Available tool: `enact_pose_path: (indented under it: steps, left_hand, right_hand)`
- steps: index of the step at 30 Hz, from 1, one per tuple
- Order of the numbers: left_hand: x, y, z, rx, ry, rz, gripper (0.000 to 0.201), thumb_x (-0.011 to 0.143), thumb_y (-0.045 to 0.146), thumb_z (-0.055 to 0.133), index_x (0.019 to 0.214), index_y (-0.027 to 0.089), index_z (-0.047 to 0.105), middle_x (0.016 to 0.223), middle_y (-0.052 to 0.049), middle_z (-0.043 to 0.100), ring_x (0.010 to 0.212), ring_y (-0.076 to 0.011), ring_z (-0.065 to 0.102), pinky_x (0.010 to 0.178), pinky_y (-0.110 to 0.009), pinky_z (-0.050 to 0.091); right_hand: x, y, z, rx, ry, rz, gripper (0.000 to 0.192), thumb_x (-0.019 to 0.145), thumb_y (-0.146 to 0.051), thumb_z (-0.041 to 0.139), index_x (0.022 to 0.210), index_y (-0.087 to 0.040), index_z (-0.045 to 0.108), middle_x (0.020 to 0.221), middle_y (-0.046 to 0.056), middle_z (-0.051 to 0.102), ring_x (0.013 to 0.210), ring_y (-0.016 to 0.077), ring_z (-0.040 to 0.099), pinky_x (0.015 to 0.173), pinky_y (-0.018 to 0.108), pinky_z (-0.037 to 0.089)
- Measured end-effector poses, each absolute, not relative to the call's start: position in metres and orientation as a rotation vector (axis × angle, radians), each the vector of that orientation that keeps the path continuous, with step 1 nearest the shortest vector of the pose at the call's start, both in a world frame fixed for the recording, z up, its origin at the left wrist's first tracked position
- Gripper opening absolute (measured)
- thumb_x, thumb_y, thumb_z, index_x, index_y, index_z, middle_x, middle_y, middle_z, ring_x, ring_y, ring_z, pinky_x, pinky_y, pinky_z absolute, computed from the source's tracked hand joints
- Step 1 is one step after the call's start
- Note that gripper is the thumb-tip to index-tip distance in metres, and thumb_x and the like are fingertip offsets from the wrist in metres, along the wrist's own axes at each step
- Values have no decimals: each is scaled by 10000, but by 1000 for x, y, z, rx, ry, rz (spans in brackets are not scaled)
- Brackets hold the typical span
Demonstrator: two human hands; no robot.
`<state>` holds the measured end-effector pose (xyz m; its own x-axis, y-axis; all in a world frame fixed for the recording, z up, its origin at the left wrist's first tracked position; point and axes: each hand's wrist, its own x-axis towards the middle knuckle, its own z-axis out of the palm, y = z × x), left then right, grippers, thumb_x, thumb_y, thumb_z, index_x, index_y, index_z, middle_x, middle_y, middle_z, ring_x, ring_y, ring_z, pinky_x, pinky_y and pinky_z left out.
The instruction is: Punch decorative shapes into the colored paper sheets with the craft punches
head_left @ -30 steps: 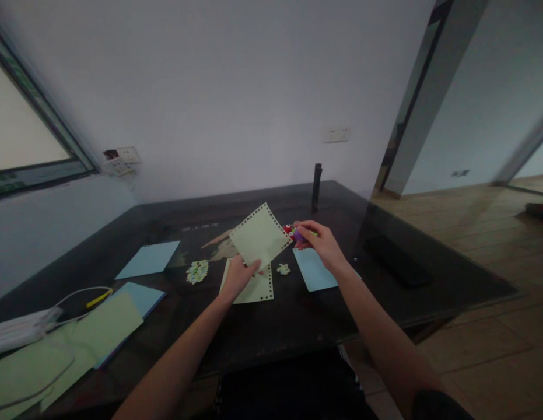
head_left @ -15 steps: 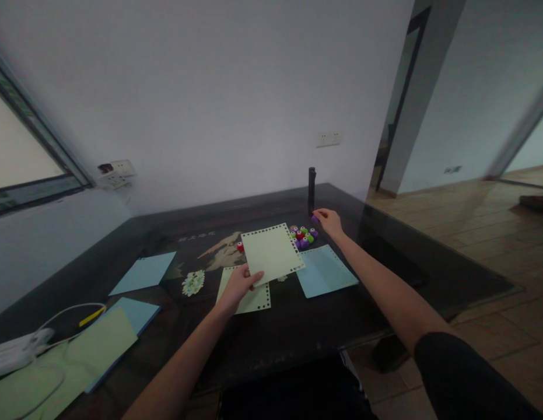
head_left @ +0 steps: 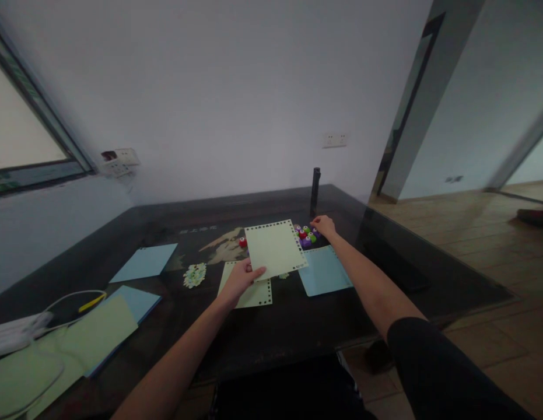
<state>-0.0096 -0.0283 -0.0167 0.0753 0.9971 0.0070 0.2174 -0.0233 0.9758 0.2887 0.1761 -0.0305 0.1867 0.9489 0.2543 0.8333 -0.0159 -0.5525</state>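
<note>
My left hand [head_left: 240,280] is closed on the lower left corner of a pale green sheet of paper [head_left: 275,251], thumb on top. Shaped holes run along this sheet's top and right edges. Beneath it, partly covered, lies another pale green punched sheet [head_left: 256,296]. My right hand [head_left: 325,225] is at the far right of a cluster of small craft punches [head_left: 307,241] in purple, green and red. Its fingertips are pinched together; anything between them is too small to make out. A red punch [head_left: 242,242] lies left of the held sheet.
A light blue sheet [head_left: 326,271] lies below the punches, a black upright cylinder [head_left: 315,191] behind them. Paper scraps [head_left: 195,275], another blue sheet [head_left: 144,262], stacked papers [head_left: 107,329], a yellow pen-like item [head_left: 91,302] and a white power strip [head_left: 17,333] are on the left.
My right hand has moved from near the black cylinder down and left to the punches; the purple punch seen at its fingertips no longer shows there. My left hand still holds the sheet.
</note>
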Motion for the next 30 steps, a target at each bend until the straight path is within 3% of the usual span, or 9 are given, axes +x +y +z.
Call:
enact_pose_path:
  steps: [7,12,14,16,18,22,27,30]
  left_hand:
    - [-10,-29,-15,1394,1222,1102,353,693,308,701,1001,142,655,830,-83,730,731,-202,660,626,-291,487]
    - [-6,-32,-13,1416,1150,1121,345,697,275,695,1011,139,650,1018,-113,713,873,-219,681,803,-358,518]
    - [-5,-33,-14,1435,1122,1121,362,700,273,692,1035,143,647,1060,-114,701,917,-221,676,855,-374,507]
    - [-4,-33,-14,1452,1120,1114,362,703,272,688,1041,147,649,1071,-114,697,931,-224,674,875,-385,502]
    - [-3,-33,-15,1461,1116,1108,350,704,270,685,1032,152,654,1063,-110,700,926,-225,676,874,-388,503]
    - [-1,-33,-14,1505,1110,1097,305,702,262,684,989,158,665,1039,-98,707,903,-217,674,845,-365,511]
    - [4,-36,-14,1555,1192,1065,227,745,288,625,912,135,645,800,-56,694,635,-153,624,557,-265,501]
    - [14,-36,-13,1535,1197,1090,213,758,288,602,898,128,599,734,-23,633,571,-119,583,500,-233,479]
  right_hand:
    - [288,171,-23,-1876,-1745,234,153,755,-283,627,763,-166,724,793,88,718,797,184,659,718,251,453]
    - [277,150,0,-1640,-1794,132,213,807,-304,569,852,-140,697,1026,129,679,1033,215,584,932,345,401]
    - [268,134,11,-1391,-1816,295,258,849,-344,513,865,-147,678,965,112,685,958,206,608,887,346,439]
    - [258,116,19,-1230,-1746,670,398,907,-439,386,893,-144,652,829,98,685,762,182,635,734,323,499]
    - [250,99,25,-1132,-1651,972,424,890,-507,400,919,-151,628,780,82,674,645,159,620,624,299,508]
    - [244,79,24,-1055,-1588,1103,296,664,-378,731,828,-167,606,713,22,655,625,132,598,614,271,510]
    - [253,74,13,-1062,-1435,1167,296,573,-303,776,753,-165,586,667,5,642,605,122,590,604,268,508]
    - [267,70,10,-1063,-1351,1218,281,549,-251,786,733,-164,591,663,4,649,585,115,587,589,256,500]
